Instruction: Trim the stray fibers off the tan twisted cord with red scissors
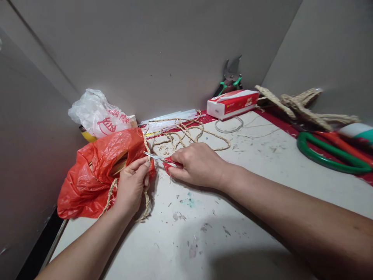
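My left hand pinches a tan braided cord beside a red plastic bag. Part of the cord hangs below the fingers onto the table. In my right hand is a pair of small red-handled scissors, pointing left. Their blades are at the cord just above my left fingertips; whether they touch it is hard to tell. More braided cord lies in loose loops behind my right hand. Pale strips of material show inside the red bag's opening.
A white plastic bag sits behind the red one. At the back are a red and white box, pruning shears against the wall and a wire coil. Thick braids and a green ring-shaped handle lie right. Scraps dot the table.
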A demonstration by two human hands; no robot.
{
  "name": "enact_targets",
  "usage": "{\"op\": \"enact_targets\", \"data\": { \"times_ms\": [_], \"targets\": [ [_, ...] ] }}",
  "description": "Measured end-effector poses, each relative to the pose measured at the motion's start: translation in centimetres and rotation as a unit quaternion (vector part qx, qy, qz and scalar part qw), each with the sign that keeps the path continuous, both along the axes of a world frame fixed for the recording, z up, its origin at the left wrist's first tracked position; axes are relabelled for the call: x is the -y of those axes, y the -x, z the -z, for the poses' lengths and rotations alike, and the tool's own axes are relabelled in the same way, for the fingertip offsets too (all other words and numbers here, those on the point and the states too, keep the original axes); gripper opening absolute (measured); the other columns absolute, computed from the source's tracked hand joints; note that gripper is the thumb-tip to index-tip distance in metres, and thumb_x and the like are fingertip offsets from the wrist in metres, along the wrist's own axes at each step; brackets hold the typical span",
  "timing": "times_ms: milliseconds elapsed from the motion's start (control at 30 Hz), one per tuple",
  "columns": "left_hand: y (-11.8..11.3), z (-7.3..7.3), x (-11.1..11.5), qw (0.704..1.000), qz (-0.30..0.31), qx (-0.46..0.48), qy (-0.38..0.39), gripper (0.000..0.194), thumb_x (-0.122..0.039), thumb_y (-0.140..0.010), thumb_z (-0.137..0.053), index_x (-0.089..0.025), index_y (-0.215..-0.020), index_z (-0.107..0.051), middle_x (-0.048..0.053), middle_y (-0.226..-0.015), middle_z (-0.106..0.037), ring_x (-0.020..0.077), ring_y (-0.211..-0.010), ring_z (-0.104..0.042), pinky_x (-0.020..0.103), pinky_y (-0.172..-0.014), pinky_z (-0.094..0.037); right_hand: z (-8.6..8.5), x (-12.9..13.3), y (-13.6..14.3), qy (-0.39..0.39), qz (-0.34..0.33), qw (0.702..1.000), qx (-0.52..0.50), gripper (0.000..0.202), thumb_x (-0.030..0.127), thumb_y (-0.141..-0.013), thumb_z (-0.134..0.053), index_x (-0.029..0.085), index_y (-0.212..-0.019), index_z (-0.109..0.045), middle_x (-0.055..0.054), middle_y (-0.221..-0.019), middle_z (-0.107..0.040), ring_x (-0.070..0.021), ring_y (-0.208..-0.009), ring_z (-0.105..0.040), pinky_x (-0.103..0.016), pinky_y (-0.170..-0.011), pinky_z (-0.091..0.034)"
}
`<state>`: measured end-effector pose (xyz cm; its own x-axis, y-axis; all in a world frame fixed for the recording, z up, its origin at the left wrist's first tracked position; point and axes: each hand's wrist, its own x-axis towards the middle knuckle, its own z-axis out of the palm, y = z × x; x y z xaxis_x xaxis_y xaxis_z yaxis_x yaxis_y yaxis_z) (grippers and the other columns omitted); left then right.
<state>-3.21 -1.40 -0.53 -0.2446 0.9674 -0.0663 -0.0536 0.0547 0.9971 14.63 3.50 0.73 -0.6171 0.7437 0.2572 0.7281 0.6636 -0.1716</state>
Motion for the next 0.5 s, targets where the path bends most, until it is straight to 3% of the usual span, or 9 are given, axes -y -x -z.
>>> {"op": "enact_targets", "data": {
  "times_ms": [300, 500],
  "targets": [
    [-0.2, -1.2, 0.3, 0.996, 0.015, 0.089, -0.018, 0.018, -0.023, -0.072, -0.069, -0.014, -0.086, -0.061, -0.004, -0.050, -0.054, 0.0033, -0.039, -0.034, 0.015, -0.039, -0.026, 0.4, -0.5, -0.7, -0.054, -0.027, 0.996, -0.065, 0.030, 0.042, -0.079, -0.048, 0.019, -0.064, -0.060, -0.001, -0.065, -0.063, -0.0138, -0.059, -0.048, -0.029, -0.058, -0.026],
    [-0.3, -1.2, 0.2, 0.996, 0.010, 0.083, -0.031, 0.018, -0.021, -0.072, -0.069, -0.013, -0.087, -0.063, -0.003, -0.051, -0.055, 0.0035, -0.039, -0.034, 0.016, -0.039, -0.025, 0.0, 0.1, -0.5, -0.093, -0.034, 0.995, -0.029, 0.031, 0.046, -0.079, -0.051, 0.018, -0.082, -0.065, -0.005, -0.077, -0.066, -0.0195, -0.074, -0.055, -0.033, -0.069, -0.028]
  ]
}}
